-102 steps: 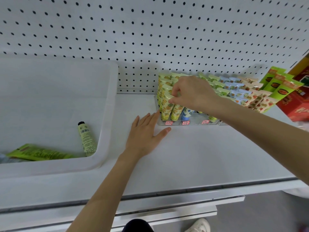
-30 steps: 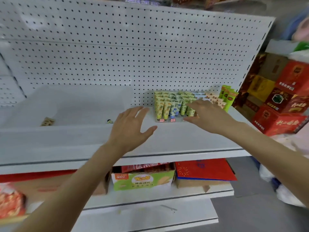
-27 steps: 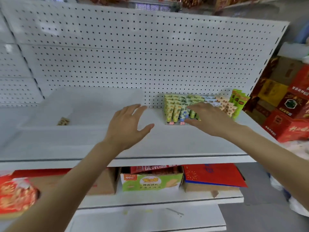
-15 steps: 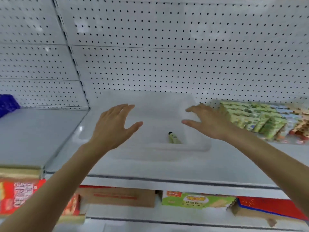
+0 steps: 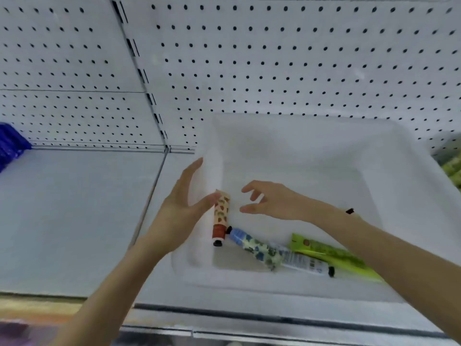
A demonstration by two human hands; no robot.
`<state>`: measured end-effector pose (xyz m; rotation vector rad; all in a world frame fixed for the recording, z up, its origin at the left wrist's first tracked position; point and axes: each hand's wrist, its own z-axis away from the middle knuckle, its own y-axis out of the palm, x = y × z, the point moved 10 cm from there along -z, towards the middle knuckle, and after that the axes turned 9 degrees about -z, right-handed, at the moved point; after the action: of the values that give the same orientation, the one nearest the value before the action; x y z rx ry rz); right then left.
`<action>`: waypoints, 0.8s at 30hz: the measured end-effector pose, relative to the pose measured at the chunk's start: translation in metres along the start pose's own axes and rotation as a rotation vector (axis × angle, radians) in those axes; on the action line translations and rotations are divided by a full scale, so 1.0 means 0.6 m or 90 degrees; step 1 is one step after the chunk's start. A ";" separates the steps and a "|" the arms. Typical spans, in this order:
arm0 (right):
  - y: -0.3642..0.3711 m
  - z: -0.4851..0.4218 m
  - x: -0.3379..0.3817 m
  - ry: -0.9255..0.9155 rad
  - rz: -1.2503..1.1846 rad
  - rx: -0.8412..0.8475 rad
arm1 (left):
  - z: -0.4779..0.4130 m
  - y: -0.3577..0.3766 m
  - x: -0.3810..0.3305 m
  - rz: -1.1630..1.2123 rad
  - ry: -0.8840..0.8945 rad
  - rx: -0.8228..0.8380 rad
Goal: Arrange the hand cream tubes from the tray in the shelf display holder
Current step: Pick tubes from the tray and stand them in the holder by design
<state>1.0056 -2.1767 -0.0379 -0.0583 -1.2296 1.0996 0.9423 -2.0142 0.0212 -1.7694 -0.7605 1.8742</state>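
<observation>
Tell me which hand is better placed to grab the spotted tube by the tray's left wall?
Probably the left hand: its thumb is at the top of the spotted tube. The right hand hovers open over the tray, a gap away from it.

1 head-worn wide-angle view, forward and down, close above the tray on the shelf, pegboard right behind

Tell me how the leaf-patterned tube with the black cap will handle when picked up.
The leaf-patterned tube looks slim, so probably light. Its round body may roll if nudged on the tray's smooth floor. Its flat end likely flexes; a grip mid-body seems safer.
</observation>
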 end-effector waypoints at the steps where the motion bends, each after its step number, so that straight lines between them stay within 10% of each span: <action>1: 0.009 -0.013 0.004 -0.001 -0.002 0.011 | 0.001 0.003 0.004 0.030 -0.007 0.005; 17: 0.039 -0.067 0.031 -0.020 -0.178 0.065 | 0.006 0.009 0.009 0.142 -0.074 0.029; 24: -0.035 -0.004 0.016 -0.038 -0.292 -0.006 | -0.001 -0.044 -0.067 0.017 0.023 -0.155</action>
<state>1.0199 -2.1800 -0.0199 0.2413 -1.2227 0.6990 0.9447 -2.0211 0.0687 -1.9632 -0.9915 1.8251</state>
